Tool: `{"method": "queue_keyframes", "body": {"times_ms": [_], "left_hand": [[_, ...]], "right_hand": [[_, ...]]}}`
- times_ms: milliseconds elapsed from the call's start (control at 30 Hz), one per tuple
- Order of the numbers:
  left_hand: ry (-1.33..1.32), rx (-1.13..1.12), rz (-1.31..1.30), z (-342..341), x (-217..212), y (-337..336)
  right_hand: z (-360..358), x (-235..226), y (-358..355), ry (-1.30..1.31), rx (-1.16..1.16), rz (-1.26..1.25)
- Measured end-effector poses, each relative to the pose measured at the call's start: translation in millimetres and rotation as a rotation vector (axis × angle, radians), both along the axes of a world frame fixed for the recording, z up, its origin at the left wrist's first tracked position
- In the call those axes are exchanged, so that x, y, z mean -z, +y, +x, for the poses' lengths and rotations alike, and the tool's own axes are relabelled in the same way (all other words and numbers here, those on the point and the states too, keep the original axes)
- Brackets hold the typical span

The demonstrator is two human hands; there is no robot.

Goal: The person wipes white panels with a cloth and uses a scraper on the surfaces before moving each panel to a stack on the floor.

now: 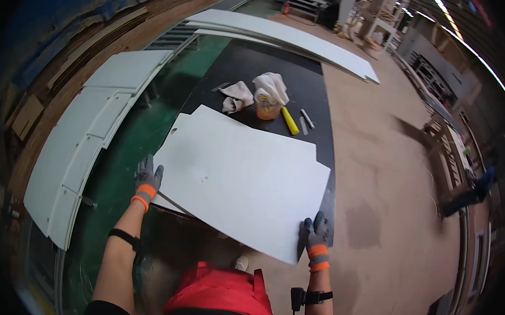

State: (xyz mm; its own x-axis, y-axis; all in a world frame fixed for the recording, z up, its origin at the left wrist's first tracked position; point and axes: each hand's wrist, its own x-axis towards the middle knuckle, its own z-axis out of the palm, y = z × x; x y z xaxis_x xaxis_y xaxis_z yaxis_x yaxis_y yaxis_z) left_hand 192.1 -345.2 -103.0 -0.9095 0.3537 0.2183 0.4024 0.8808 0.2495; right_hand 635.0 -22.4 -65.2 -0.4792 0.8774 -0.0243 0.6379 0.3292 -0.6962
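Note:
A large white panel (245,174) lies tilted over the near end of a black worktable (282,72), on top of another white sheet. My left hand (147,177), in a grey glove with an orange cuff, grips the panel's left near corner. At the right near corner, my right hand (316,232), gloved the same way, holds the panel's edge. The panel's near edge is lifted slightly off the sheet below it.
On the table's far part sit a plastic cup (267,107) with a rag in it, a loose rag (237,96), a yellow tool (290,120) and small grey tools (306,120). White panels lie stacked at left (90,140) and beyond the table (296,40). A person's legs (466,193) show at right.

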Motion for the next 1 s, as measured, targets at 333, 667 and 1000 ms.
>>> {"method": "queue_keyframes", "body": {"times_ms": [333, 667, 1000], "left_hand": [[-0.27, -0.041, 0.117, 47, -41, -41], [-0.043, 0.409, 0.239, -91, -76, 109], [-0.406, 0.438, 0.329, -142, -21, 371]], "right_hand": [[-44, 22, 21, -0.245, 0.034, 0.145], [-194, -89, 30, -0.225, -0.183, 0.453], [-359, -23, 190, -0.281, -0.042, 0.395]]}}
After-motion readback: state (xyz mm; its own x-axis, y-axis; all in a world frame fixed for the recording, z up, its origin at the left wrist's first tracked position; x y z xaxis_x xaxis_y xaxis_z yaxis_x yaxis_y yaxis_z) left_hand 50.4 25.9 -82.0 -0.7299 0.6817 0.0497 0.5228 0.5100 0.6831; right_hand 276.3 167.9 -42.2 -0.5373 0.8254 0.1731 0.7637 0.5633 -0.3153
